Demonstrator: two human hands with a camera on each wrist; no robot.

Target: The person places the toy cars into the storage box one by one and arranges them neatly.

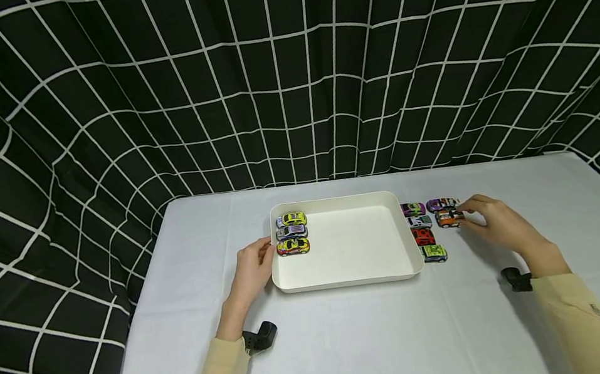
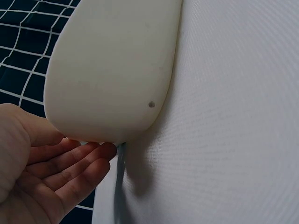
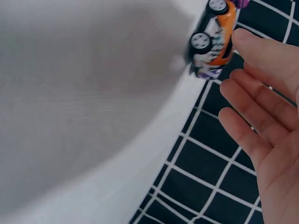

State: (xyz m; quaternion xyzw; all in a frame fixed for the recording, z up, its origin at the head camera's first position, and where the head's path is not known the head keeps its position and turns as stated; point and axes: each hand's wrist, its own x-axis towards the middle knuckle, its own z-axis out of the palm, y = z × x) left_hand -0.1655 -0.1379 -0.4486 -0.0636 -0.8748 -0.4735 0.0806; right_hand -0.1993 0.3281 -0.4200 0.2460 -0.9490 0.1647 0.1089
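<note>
Reaching with the right hand point(image 1: 495, 221) at the right of the frame, fingers apart and almost straight, fingertips just touching the orange toy car point(image 1: 449, 218), nothing gripped yet. Resting the left hand point(image 1: 254, 267), fingers relaxed and open, against the left wall of the white tray point(image 1: 349, 278) at centre frame, probably steadying it. Judging the step: picking the next car from the group lying on the surface point(image 1: 355, 344) beside the tray's right wall. Needing next, most likely, a pinch across the car's sides, a lift over the rim, and a landing beside the row inside. Counting now: three cars point(image 1: 291, 233) lined up in the tray's left end, six cars outside, one tray.
</note>
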